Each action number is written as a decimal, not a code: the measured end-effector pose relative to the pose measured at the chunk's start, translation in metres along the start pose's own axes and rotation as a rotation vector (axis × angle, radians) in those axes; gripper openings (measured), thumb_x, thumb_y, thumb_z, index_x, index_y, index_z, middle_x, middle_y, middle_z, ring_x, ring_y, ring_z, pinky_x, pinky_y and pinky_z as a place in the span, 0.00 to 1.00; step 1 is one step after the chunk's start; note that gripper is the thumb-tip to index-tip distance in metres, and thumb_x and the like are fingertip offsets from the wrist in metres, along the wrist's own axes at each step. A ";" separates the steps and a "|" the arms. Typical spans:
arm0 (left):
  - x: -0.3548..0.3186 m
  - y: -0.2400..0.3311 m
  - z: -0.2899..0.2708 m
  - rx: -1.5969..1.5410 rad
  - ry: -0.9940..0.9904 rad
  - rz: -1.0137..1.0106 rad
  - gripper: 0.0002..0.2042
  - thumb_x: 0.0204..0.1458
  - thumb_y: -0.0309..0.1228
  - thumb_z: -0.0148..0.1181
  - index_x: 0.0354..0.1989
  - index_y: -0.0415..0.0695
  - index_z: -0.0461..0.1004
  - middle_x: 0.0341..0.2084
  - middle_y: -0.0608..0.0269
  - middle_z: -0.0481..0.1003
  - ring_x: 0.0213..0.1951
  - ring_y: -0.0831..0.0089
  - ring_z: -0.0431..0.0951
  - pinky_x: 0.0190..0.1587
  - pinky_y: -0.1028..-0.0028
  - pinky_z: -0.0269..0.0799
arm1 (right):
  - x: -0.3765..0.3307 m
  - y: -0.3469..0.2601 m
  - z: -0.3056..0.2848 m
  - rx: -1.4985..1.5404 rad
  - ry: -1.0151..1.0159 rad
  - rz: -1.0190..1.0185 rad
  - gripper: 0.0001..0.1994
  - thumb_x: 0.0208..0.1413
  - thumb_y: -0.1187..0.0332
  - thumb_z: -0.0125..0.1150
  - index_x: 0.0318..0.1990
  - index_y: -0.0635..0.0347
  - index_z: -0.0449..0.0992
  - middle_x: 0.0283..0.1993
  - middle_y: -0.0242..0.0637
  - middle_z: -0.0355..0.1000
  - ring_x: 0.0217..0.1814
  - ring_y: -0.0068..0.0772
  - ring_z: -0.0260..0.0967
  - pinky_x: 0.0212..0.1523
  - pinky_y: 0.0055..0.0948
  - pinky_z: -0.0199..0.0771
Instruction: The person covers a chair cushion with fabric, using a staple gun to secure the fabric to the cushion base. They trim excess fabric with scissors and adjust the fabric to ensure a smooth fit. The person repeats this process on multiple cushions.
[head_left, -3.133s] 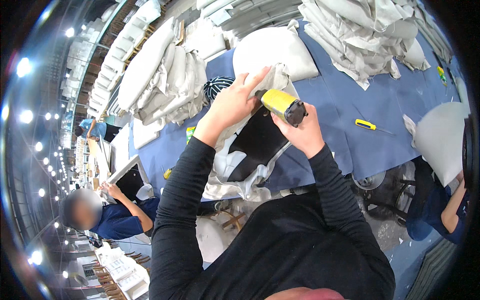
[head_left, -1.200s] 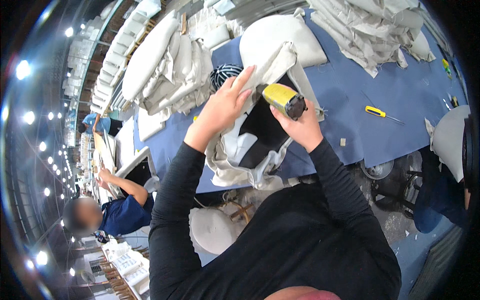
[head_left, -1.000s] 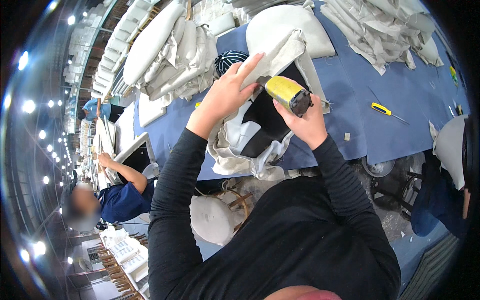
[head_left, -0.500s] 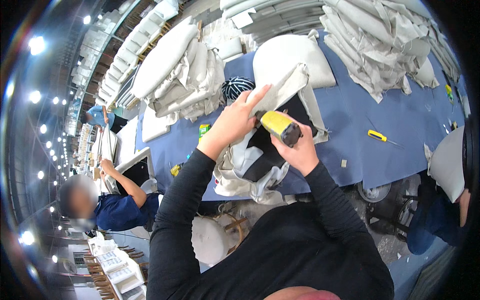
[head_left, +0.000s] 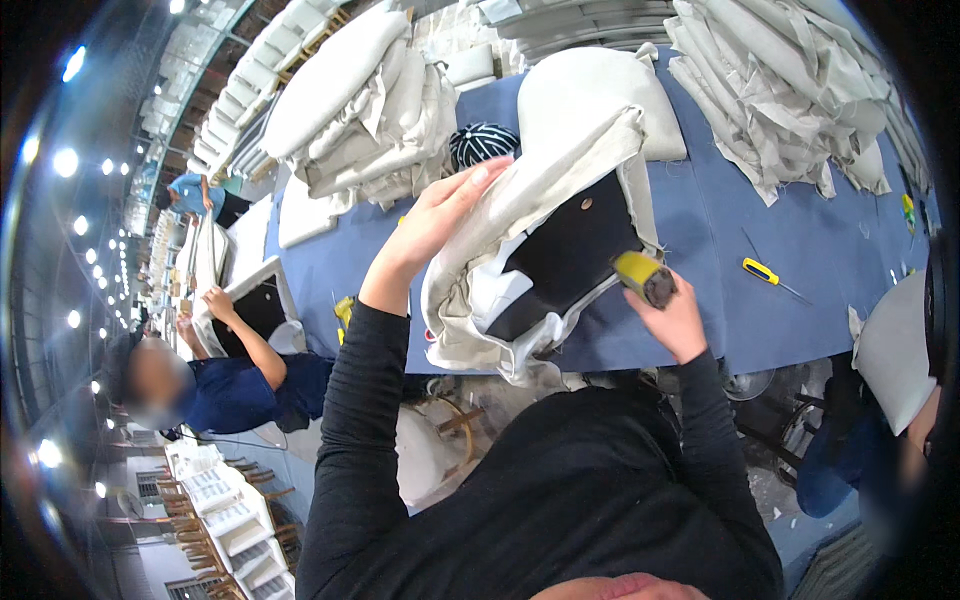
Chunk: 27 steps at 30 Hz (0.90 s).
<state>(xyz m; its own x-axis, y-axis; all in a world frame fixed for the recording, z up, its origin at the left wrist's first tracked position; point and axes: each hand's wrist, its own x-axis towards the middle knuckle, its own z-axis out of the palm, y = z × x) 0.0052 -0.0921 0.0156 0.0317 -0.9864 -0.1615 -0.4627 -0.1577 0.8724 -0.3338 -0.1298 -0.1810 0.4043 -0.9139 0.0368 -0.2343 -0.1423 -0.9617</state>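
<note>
A chair cushion (head_left: pixel 575 262) lies underside up in front of me, its dark base bare in the middle and pale fabric folded over the edges. My left hand (head_left: pixel 437 221) rests along the cushion's left edge with fingers stretched out, pressing the fabric. In my right hand (head_left: pixel 672 318) is a yellow and black staple gun (head_left: pixel 641 272), gripped at the cushion's near right corner. Its nose is partly hidden, so I cannot tell whether it touches the fabric. Loose fabric bunches at the near left side of the cushion.
Stacks of pale cushions stand at the back left (head_left: pixel 345 120) and back right (head_left: pixel 760 90). A finished-looking cushion (head_left: pixel 585 90) and a striped dark ball-shaped thing (head_left: pixel 483 146) lie beyond. A yellow-handled screwdriver (head_left: pixel 761 271) lies right. Co-workers sit at left (head_left: pixel 250 390) and right.
My right hand has moved the staple gun from the cushion's far left edge to its near right corner. My left hand has shifted slightly left, still on the fabric edge.
</note>
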 end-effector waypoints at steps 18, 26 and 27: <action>-0.100 0.007 0.042 -0.138 1.086 0.666 0.08 0.65 0.23 0.59 0.50 0.36 0.77 0.40 0.53 0.84 0.39 0.66 0.83 0.54 0.64 0.78 | 0.099 -0.146 -0.011 -0.448 -0.063 -0.897 0.30 0.54 0.54 0.79 0.64 0.52 0.81 0.61 0.39 0.80 0.65 0.43 0.76 0.72 0.51 0.64; -0.059 -0.011 0.088 0.532 0.950 0.447 0.08 0.51 0.22 0.73 0.40 0.41 0.87 0.38 0.56 0.87 0.44 0.59 0.87 0.60 0.60 0.75 | 0.144 -0.145 0.012 -0.804 -0.210 -1.044 0.34 0.42 0.34 0.79 0.56 0.38 0.87 0.55 0.28 0.84 0.60 0.37 0.79 0.67 0.47 0.64; -0.055 -0.015 0.093 0.539 0.967 0.442 0.08 0.51 0.22 0.73 0.40 0.41 0.87 0.37 0.56 0.87 0.44 0.59 0.87 0.60 0.59 0.75 | 0.150 -0.144 0.015 -0.804 -0.215 -1.059 0.34 0.42 0.34 0.79 0.56 0.38 0.87 0.55 0.28 0.84 0.60 0.37 0.79 0.66 0.47 0.64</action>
<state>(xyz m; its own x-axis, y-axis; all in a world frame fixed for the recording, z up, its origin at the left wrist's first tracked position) -0.0718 -0.0307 -0.0316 0.3237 -0.6133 0.7205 -0.9066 0.0168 0.4216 -0.2258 -0.2408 -0.0414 0.8245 -0.1597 0.5428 -0.1450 -0.9869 -0.0701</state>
